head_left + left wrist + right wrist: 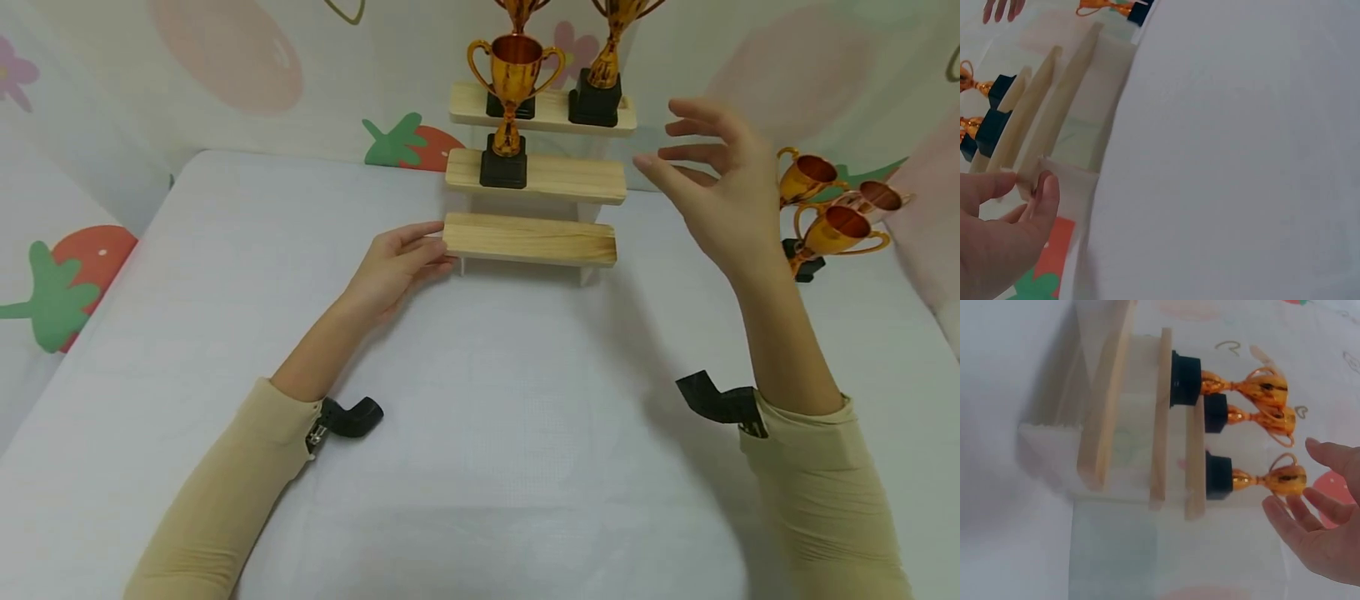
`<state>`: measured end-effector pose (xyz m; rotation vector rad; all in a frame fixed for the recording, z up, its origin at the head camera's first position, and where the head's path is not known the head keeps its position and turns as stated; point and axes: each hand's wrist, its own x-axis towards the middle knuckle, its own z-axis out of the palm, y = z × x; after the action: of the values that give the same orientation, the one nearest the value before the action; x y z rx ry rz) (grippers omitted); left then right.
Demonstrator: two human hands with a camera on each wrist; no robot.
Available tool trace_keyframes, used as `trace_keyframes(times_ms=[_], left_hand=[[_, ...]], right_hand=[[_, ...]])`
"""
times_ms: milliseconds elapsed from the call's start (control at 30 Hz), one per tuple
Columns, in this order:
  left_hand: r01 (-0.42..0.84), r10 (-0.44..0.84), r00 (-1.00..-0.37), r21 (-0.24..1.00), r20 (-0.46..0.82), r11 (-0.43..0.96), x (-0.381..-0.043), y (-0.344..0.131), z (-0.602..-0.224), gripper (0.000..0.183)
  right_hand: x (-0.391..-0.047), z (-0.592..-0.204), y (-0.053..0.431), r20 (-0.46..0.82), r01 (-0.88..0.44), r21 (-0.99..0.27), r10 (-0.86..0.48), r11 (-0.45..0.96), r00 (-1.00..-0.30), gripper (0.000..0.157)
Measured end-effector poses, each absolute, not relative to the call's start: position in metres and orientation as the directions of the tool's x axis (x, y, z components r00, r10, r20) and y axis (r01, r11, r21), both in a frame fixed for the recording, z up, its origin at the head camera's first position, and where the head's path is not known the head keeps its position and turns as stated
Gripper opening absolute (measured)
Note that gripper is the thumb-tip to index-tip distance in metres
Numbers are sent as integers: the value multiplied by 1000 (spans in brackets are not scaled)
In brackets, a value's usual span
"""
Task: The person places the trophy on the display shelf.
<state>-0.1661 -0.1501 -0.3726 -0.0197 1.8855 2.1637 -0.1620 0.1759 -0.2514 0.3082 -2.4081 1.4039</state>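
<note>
A three-step wooden display stand (pixel 528 237) stands at the back of the white table. My left hand (pixel 397 267) grips the left end of its lowest step, thumb and fingers (pixel 1047 200) at the corner in the left wrist view. One gold trophy cup (pixel 516 71) on a black base sits on the left of the middle step. Two more are on the top step, one at the left and another trophy (pixel 603 79) at the right. My right hand (pixel 720 183) is raised right of the stand, fingers spread, holding nothing; the right wrist view has its fingertips near the top-right trophy (pixel 1285 481).
Three trophies (pixel 836 229) stand together on the table at the right, partly behind my right forearm. A pale curtain (pixel 360 75) with strawberry prints hangs behind the stand. The white cloth (pixel 487 400) covers the table. Black camera mounts stick out from both sleeves.
</note>
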Motion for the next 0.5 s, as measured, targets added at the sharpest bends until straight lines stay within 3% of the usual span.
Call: trace_keyframes(times_ms=[500], left_hand=[[-38,121,-991,989,-56,144,-168,-149,-369,43]], right_hand=[[-141,-261,212,399,-271,-792,128,547,-908,49]])
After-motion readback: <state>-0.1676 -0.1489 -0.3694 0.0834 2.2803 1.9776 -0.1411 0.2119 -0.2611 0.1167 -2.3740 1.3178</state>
